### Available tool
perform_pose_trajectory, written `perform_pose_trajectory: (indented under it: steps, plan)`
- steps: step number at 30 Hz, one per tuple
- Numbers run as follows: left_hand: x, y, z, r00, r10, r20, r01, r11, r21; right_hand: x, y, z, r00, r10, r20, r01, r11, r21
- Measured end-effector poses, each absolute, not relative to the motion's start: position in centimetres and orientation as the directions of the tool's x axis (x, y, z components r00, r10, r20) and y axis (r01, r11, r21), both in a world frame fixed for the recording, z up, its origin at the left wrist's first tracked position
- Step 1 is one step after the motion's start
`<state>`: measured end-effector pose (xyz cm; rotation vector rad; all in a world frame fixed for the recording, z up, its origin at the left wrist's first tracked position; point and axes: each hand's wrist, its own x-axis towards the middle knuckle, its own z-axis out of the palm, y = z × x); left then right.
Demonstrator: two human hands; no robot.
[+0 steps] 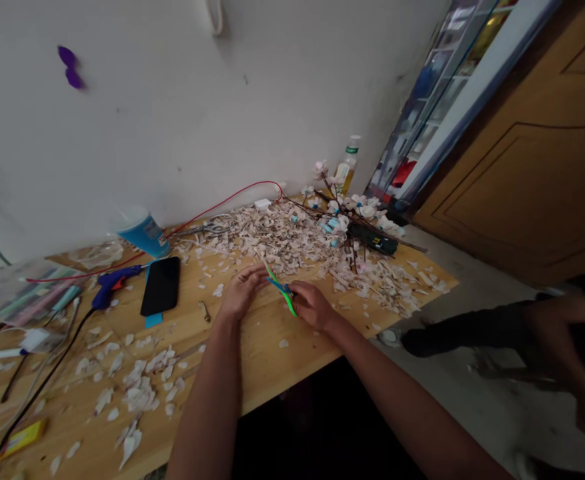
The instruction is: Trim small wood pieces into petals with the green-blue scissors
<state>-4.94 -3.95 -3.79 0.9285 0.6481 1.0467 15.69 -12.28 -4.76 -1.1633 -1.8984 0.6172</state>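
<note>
My right hand (pixel 311 305) is closed around the handle of green and blue scissors (pixel 282 291), whose blades point up and left toward a heap of pale scraps. My left hand (pixel 242 288) rests beside the blades on the wooden table (pixel 267 353), fingers curled near the scissor tips; whether it pinches a small scrap I cannot make out. Both forearms reach in from the bottom edge.
A black phone (pixel 161 285), blue glue gun (pixel 115 283), blue cup (pixel 145 233) and red wire (pixel 222 200) lie left. A branch with white flowers (pixel 352 217) and a bottle (pixel 348 167) stand behind the scrap pile (pixel 292 240). Another person's leg (pixel 502 327) extends at right.
</note>
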Motion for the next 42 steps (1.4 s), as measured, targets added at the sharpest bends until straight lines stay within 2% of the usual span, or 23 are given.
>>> perform_pose_trajectory:
  steps: [5,8,15,20,26,31,38,42]
  plan:
    - [-4.4,-4.0,-3.6,0.257,0.966,0.039,-0.589,0.125,0.798,15.6,-12.3,-4.7,-0.304,0.898,0.317,0.48,0.432,-0.764]
    - [-3.8,-4.1,-3.9,0.235,0.972,0.02,-0.58,0.124,0.805,15.6,-12.3,-4.6,-0.318,0.901,0.295,0.493,0.423,-0.76]
    - [-3.4,-4.2,-4.1,0.215,0.977,0.001,-0.567,0.124,0.814,15.7,-12.2,-4.8,-0.282,0.92,0.272,0.409,0.372,-0.833]
    - [-2.8,-4.3,-4.7,0.262,0.965,-0.012,-0.539,0.157,0.827,15.7,-12.1,-4.7,-0.269,0.926,0.266,0.337,0.349,-0.874]
    - [-2.5,-4.6,-5.2,0.411,0.91,-0.043,-0.314,0.186,0.931,15.6,-11.9,-5.3,-0.214,0.957,0.194,0.13,0.224,-0.966]
    - [-2.4,-5.2,-4.1,0.49,0.872,0.002,-0.415,0.231,0.88,15.5,-11.8,-5.1,-0.188,0.967,0.17,0.008,0.175,-0.985]
    - [-1.7,-5.5,-3.8,0.454,0.89,0.037,-0.433,0.184,0.883,15.5,-11.9,-4.6,-0.186,0.97,0.155,-0.024,0.153,-0.988]
    - [-1.2,-5.5,-4.3,0.375,0.927,0.02,-0.441,0.16,0.883,15.6,-11.7,-4.7,-0.189,0.968,0.166,-0.059,0.157,-0.986]
